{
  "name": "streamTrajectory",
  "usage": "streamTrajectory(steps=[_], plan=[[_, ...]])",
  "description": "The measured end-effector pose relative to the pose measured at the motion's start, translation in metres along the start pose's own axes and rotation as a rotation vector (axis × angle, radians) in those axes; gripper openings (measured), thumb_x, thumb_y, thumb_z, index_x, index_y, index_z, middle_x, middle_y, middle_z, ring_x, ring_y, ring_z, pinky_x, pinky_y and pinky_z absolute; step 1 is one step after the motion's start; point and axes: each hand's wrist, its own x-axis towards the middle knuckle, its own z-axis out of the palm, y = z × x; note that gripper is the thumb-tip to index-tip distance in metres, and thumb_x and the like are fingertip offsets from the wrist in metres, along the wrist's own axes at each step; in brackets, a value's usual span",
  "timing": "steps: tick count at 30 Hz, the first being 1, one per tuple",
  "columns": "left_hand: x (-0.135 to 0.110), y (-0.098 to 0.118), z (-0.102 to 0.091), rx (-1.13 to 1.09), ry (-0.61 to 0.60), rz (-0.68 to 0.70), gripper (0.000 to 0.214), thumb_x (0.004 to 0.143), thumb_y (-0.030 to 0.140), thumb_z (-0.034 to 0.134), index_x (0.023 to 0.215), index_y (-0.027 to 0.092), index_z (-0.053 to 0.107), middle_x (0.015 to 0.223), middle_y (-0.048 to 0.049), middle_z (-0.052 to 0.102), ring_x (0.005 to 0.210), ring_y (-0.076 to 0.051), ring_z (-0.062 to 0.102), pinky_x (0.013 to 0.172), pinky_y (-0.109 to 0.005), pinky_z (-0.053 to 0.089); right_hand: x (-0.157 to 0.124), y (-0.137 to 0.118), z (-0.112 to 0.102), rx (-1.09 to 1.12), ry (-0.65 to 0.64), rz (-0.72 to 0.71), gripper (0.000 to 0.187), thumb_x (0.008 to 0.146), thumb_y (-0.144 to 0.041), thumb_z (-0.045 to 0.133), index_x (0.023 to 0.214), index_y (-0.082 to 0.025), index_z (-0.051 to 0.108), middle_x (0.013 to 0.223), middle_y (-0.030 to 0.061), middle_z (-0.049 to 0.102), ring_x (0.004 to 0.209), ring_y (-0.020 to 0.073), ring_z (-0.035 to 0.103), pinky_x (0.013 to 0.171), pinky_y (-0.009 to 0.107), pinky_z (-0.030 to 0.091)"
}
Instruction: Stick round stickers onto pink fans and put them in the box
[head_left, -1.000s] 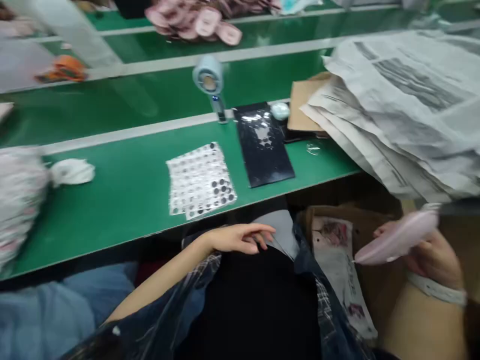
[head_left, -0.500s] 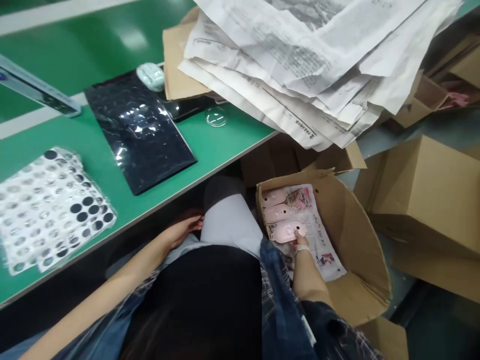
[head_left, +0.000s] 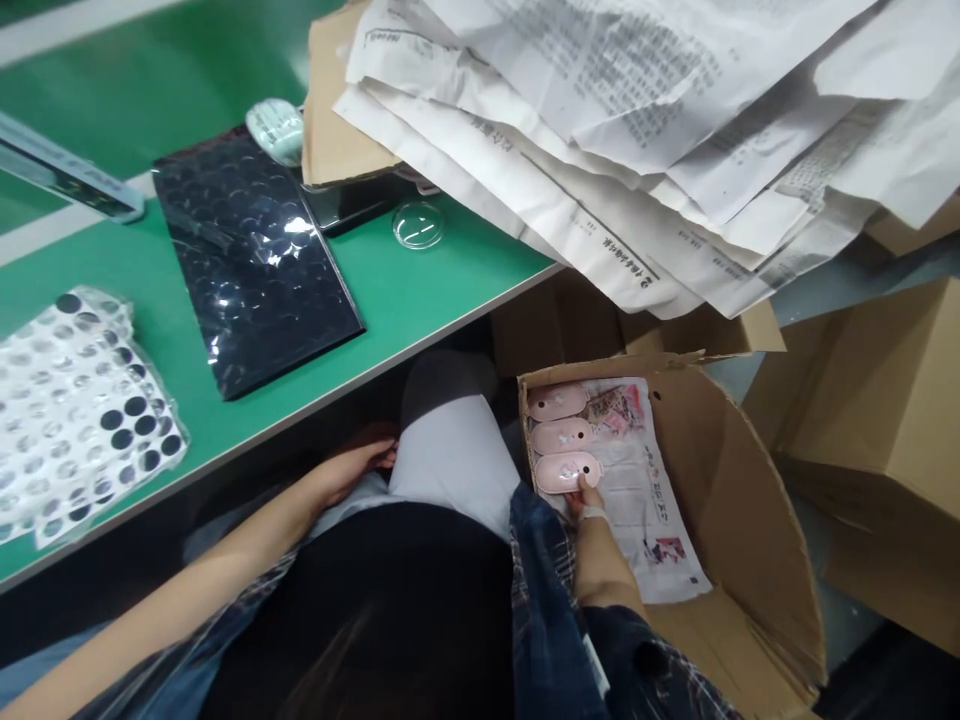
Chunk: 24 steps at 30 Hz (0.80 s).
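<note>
My right hand is inside an open cardboard box, low on the right. Its thumb lies on the right end of a flat pink oval piece, which has a dark round hole and a small printed picture. The fingers underneath are mostly hidden. Two similar pieces, a middle pink piece and a far pink piece, lie in a row beyond it. All three are on a printed newspaper sheet. My left hand rests against my light-coloured trouser leg, fingers loosely bent, apparently holding nothing.
On the green table lie a dark glossy bagged sheet, white sheets with round dots, a clear round lid and a mint-coloured case. Stacked newspapers overhang the table edge. Another carton stands right.
My right hand has shifted the pink piece slightly left within the box, closer in line with the other two. The camera view has moved a little; my left hand stays at my leg.
</note>
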Motion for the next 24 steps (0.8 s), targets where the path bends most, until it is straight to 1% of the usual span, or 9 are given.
streamTrajectory(steps=[3, 6, 10, 12, 14, 19, 24], plan=[[0.002, 0.0, 0.001, 0.021, -0.002, 0.007, 0.034, 0.073, 0.019, 0.074, 0.104, 0.012, 0.061, 0.079, -0.0026, 0.066, 0.071, -0.018, 0.062, 0.067, -0.028, 0.052, 0.004, 0.005, -0.005, 0.07, 0.02, 0.081, 0.021, 0.1, -0.017, 0.06, 0.081, -0.015, 0.051, 0.07, -0.0049, 0.061, 0.066, 0.0098, 0.064, 0.069, 0.026, 0.057], [0.004, -0.001, 0.002, 0.044, -0.009, 0.015, 0.036, 0.071, 0.022, 0.076, 0.102, 0.013, 0.06, 0.077, -0.0015, 0.065, 0.072, -0.019, 0.062, 0.067, -0.028, 0.053, 0.01, 0.01, -0.008, 0.116, 0.035, 0.122, 0.019, 0.101, -0.019, 0.06, 0.083, -0.014, 0.054, 0.074, -0.0041, 0.062, 0.067, 0.0097, 0.065, 0.07, 0.026, 0.058], [0.004, 0.0, 0.006, 0.047, -0.016, 0.012, 0.033, 0.066, 0.026, 0.077, 0.093, 0.016, 0.059, 0.079, -0.0023, 0.066, 0.07, -0.018, 0.061, 0.065, -0.027, 0.052, 0.023, 0.017, -0.009, 0.128, 0.071, 0.136, 0.002, 0.1, -0.012, 0.059, 0.099, -0.012, 0.058, 0.084, -0.0024, 0.063, 0.073, 0.0101, 0.066, 0.07, 0.025, 0.059], [0.002, 0.001, 0.008, 0.05, -0.014, 0.004, 0.033, 0.065, 0.026, 0.077, 0.09, 0.017, 0.059, 0.078, -0.0021, 0.066, 0.068, -0.017, 0.061, 0.063, -0.026, 0.051, 0.03, 0.021, -0.009, 0.13, 0.086, 0.142, 0.009, 0.099, -0.008, 0.058, 0.108, -0.012, 0.059, 0.088, -0.0017, 0.063, 0.074, 0.01, 0.065, 0.069, 0.024, 0.059], [0.002, 0.002, 0.008, 0.053, -0.004, -0.003, 0.035, 0.064, 0.027, 0.078, 0.092, 0.017, 0.06, 0.075, -0.0012, 0.065, 0.066, -0.016, 0.06, 0.063, -0.026, 0.051, 0.037, 0.024, -0.01, 0.122, 0.094, 0.15, 0.016, 0.099, -0.009, 0.058, 0.115, -0.012, 0.059, 0.092, -0.0005, 0.063, 0.075, 0.0102, 0.065, 0.068, 0.024, 0.059], [0.01, -0.007, 0.001, 0.071, -0.011, 0.022, 0.041, 0.064, 0.03, 0.078, 0.099, 0.016, 0.062, 0.076, -0.0018, 0.067, 0.068, -0.017, 0.06, 0.065, -0.027, 0.052, 0.049, 0.029, -0.011, -0.001, 0.15, 0.182, 0.022, 0.101, -0.015, 0.059, 0.122, -0.013, 0.057, 0.097, 0.0014, 0.062, 0.074, 0.0094, 0.062, 0.065, 0.022, 0.057], [0.017, -0.014, -0.005, 0.059, -0.013, 0.038, 0.041, 0.065, 0.031, 0.078, 0.101, 0.017, 0.063, 0.079, -0.0021, 0.067, 0.069, -0.017, 0.061, 0.066, -0.028, 0.052, 0.056, 0.025, -0.009, -0.234, 0.205, 0.208, 0.017, 0.102, -0.022, 0.059, 0.114, -0.011, 0.059, 0.093, 0.0012, 0.061, 0.071, 0.0089, 0.059, 0.063, 0.022, 0.055]])
